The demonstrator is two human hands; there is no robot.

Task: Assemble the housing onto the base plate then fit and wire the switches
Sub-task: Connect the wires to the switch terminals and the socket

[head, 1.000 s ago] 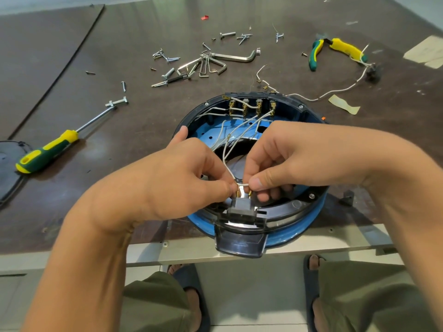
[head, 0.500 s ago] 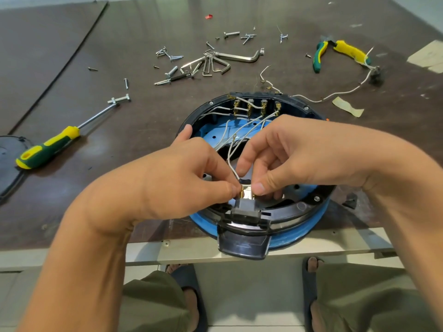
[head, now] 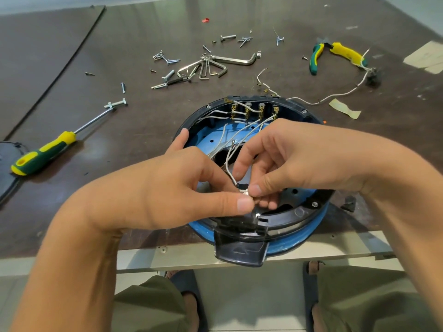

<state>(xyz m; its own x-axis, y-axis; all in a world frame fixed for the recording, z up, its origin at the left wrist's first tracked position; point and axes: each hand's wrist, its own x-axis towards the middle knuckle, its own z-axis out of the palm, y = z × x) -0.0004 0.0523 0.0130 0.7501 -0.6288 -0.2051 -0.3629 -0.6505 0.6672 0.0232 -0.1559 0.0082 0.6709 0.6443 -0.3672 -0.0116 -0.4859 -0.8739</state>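
Note:
A round black housing [head: 297, 215] sits on a blue base plate [head: 294, 243] at the table's front edge. A row of switches with brass terminals [head: 254, 110] lines its far wall, with several white wires [head: 230, 144] running from them toward me. My left hand [head: 172, 188] and my right hand [head: 287, 164] meet over the near side of the housing. Both pinch the metal end of a white wire [head: 244, 192] just above a black switch block [head: 249, 218] at the near rim. The terminals under my fingers are hidden.
A yellow-green screwdriver [head: 45, 153] lies at the left. Hex keys [head: 215, 65] and loose screws [head: 165, 57] are scattered behind the housing. Yellow-green pliers [head: 335, 55] and a loose white wire [head: 335, 97] lie at the back right. A dark round cover [head: 7, 168] is at the left edge.
Both hands stay pinched on the wire end over the near switch block, with small finger shifts. My right fingers have spread a little, and my left thumb now lies lower over the block.

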